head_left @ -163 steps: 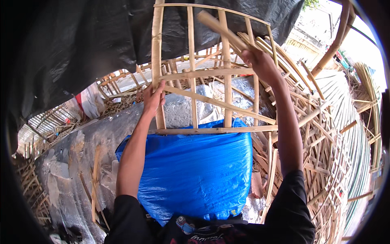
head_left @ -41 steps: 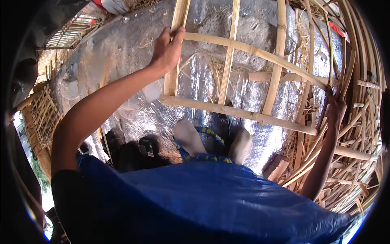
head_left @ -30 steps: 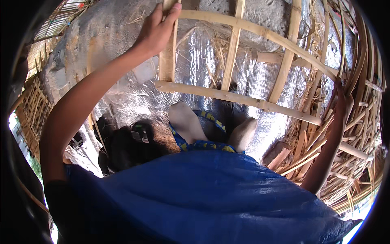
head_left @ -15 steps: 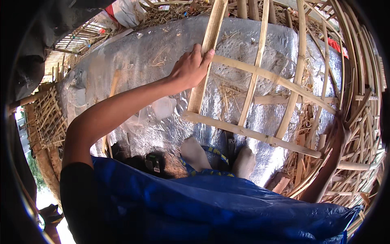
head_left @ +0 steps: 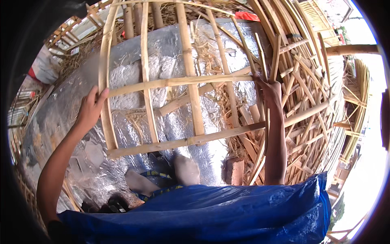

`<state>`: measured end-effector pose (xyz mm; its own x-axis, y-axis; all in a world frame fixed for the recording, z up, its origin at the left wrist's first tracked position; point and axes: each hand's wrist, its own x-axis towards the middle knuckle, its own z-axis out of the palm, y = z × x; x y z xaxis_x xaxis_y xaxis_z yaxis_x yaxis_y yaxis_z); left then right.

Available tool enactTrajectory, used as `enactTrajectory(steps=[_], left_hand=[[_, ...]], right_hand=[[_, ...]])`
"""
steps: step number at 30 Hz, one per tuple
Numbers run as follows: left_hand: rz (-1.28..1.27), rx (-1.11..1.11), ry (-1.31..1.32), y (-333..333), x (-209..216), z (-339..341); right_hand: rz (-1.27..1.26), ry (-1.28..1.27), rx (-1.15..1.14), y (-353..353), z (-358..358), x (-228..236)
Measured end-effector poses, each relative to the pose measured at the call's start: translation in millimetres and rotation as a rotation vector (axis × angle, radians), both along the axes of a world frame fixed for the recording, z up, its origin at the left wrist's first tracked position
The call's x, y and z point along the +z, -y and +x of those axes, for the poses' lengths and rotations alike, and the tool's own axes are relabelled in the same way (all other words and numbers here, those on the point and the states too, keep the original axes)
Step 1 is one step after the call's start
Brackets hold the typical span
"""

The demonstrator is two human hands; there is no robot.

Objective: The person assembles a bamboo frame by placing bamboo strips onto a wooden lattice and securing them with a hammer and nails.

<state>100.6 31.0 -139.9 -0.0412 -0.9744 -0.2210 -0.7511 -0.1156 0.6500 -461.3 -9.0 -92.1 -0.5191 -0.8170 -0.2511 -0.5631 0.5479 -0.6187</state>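
A bamboo lattice frame (head_left: 187, 65) of long slats and crosspieces spans the space before me. My left hand (head_left: 91, 106) grips its leftmost slat near the middle crosspiece, fingers bent over the edge. At the frame's right side, my right hand (head_left: 271, 90) is closed around the end of that crosspiece, among thin upright strips; its fingertips are partly hidden. The lower crosspiece (head_left: 189, 141) runs toward my right forearm. Beneath the frame lie a shiny silver sheet (head_left: 118, 134) and a rough grey stone slab (head_left: 128, 79).
A dense stack of bamboo strips (head_left: 304, 77) leans along the right. Near my bare feet (head_left: 187, 168) lies a brick (head_left: 235, 171). Blue plastic (head_left: 195, 213) covers my lap. Straw (head_left: 209, 53) and a red scrap (head_left: 248, 16) lie at the back.
My view has swung right, so the frame and both hands appear farther left. Both hands keep hold of the frame, and more of the strip stack shows at right.
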Motion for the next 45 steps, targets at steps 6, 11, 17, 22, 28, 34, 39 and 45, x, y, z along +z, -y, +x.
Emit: enactTrajectory(steps=[6, 11, 17, 22, 28, 34, 39, 45], left_hand=[[-0.021, 0.007, -0.11, -9.1, 9.8, -16.7], [0.154, 0.099, -0.214, 0.3, 16.2, -25.3], [0.114, 0.108, -0.237, -9.8, 4.7, -3.1], [0.138, 0.114, -0.259, -4.9, 12.8, 17.9], [0.27, 0.092, -0.265, -2.2, 23.8, 23.5], [0.478, 0.3, -0.382, -1.1, 35.7, 17.3], [0.632, 0.265, -0.478, 7.5, 34.9, 32.7], [0.61, 0.166, -0.466, -4.6, 32.2, 52.1]], right_hand=[[-0.011, 0.107, -0.033, -10.4, -14.5, 11.8], [0.047, 0.141, -0.025, -17.4, -18.5, 11.6], [0.031, 0.137, 0.041, -15.8, -21.9, 5.0], [0.111, 0.072, 0.198, -11.4, -7.1, 13.3], [0.101, 0.2, 0.23, -18.5, -11.1, 0.0], [0.112, 0.208, 0.181, -23.7, 3.4, 19.0], [0.031, 0.356, 0.275, -32.3, -5.2, 32.7], [0.092, 0.201, 0.343, -29.1, -1.6, 18.0]])
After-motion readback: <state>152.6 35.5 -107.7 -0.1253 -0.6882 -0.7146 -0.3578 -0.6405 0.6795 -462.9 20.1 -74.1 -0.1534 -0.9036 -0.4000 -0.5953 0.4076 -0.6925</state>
